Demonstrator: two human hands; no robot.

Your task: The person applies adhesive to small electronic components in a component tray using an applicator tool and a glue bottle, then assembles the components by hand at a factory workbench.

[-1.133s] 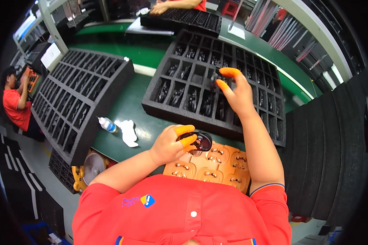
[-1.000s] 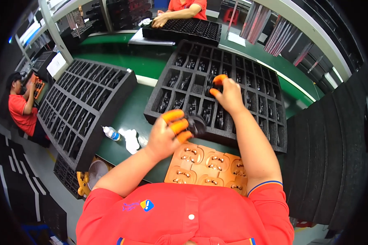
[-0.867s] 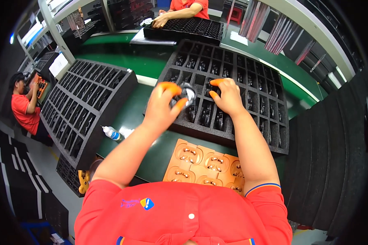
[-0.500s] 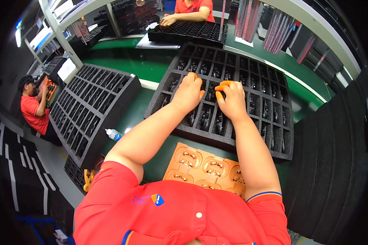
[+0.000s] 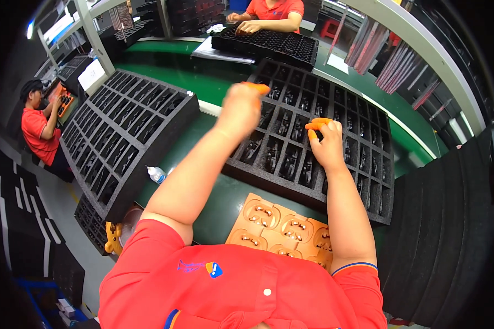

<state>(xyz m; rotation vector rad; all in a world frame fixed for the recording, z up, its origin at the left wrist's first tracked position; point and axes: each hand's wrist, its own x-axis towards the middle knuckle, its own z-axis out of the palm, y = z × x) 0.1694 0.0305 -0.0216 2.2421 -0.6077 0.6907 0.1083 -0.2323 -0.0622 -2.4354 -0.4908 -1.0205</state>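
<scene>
More space than earlier between left hand (image 5: 240, 111) (blurred) and right hand (image 5: 329, 145), foam tray (image 5: 280, 182) beneath — fingers' grips unclear

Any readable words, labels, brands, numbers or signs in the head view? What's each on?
None legible enough to quote.
Red polo shirt: purple embroidery and blue-and-yellow emblem, no lettering readable.
Small nozzle bottle: blue-and-white label, too small.
White sheet by the metal post: any marks too faint.
Black foam tray at the right hand: no lettering visible.
</scene>
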